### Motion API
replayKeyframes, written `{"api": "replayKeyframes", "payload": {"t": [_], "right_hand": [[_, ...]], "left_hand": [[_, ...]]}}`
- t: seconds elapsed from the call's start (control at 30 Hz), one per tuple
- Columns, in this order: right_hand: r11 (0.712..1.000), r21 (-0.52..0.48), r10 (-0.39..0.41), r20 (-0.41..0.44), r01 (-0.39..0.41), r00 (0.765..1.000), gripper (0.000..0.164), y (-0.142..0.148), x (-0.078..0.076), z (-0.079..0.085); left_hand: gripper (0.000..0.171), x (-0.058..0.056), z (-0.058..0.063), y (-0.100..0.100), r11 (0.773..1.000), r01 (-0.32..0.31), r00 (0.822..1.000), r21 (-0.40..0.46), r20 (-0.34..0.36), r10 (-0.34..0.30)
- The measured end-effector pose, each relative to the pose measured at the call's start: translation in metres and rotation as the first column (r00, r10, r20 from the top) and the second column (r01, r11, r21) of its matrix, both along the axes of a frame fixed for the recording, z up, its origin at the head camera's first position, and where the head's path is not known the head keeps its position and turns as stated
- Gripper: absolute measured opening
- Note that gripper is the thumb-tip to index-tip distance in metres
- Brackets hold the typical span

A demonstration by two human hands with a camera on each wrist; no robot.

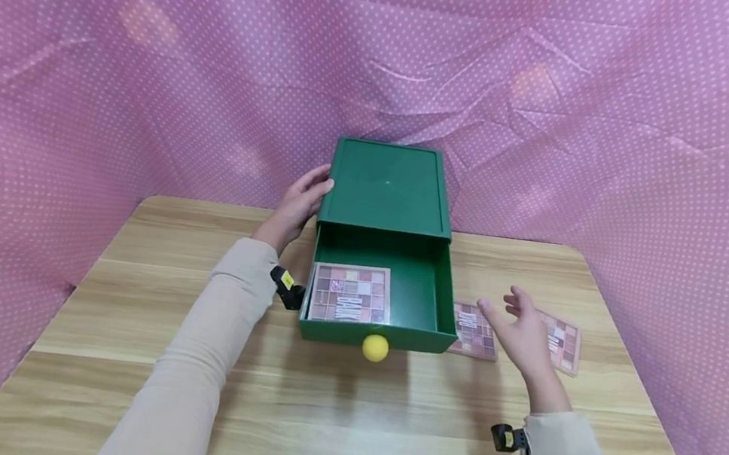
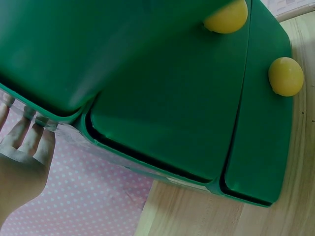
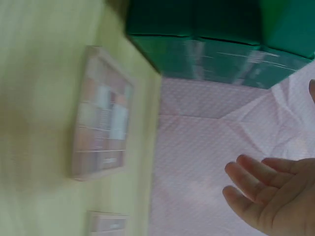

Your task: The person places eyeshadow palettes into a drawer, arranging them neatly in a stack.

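Note:
A green drawer cabinet stands on the table with its top drawer pulled out. Inside the drawer, on its left side, lies an eyeshadow palette with a clear printed cover. My left hand rests against the cabinet's left side, thumb at the top edge; in the left wrist view its fingers lie along the side wall. Empty, with fingers loosely spread, my right hand hovers right of the drawer. Below it on the table lie two more palettes, a nearer-to-cabinet palette and a right-hand palette, partly hidden.
A yellow ball knob sticks out from the drawer front. Lower drawers, one with a yellow knob, are closed under it. The wooden table is enclosed by pink dotted cloth behind and at both sides.

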State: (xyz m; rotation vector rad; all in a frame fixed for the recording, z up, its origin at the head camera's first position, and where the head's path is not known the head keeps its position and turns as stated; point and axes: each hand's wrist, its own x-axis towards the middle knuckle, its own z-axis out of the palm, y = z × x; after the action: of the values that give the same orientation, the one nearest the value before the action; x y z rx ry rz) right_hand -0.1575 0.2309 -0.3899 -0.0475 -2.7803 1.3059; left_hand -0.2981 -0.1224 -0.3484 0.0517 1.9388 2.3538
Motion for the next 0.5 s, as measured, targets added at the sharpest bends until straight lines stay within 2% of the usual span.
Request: {"api": "replayKeyframes", "payload": {"t": [0.3, 0.5], "right_hand": [[0.988, 0.038, -0.148, 0.042, 0.147, 0.988, 0.094, -0.006, 0.008, -0.041], [0.973, 0.022, -0.229, 0.111, 0.228, 0.967, 0.111, -0.015, 0.009, -0.062]], "left_hand": [[0.048, -0.001, -0.004, 0.000, 1.000, -0.009, 1.000, 0.010, -0.016, 0.009], [0.048, 0.001, -0.003, 0.000, 1.000, -0.003, 1.000, 0.006, -0.020, 0.003]]}}
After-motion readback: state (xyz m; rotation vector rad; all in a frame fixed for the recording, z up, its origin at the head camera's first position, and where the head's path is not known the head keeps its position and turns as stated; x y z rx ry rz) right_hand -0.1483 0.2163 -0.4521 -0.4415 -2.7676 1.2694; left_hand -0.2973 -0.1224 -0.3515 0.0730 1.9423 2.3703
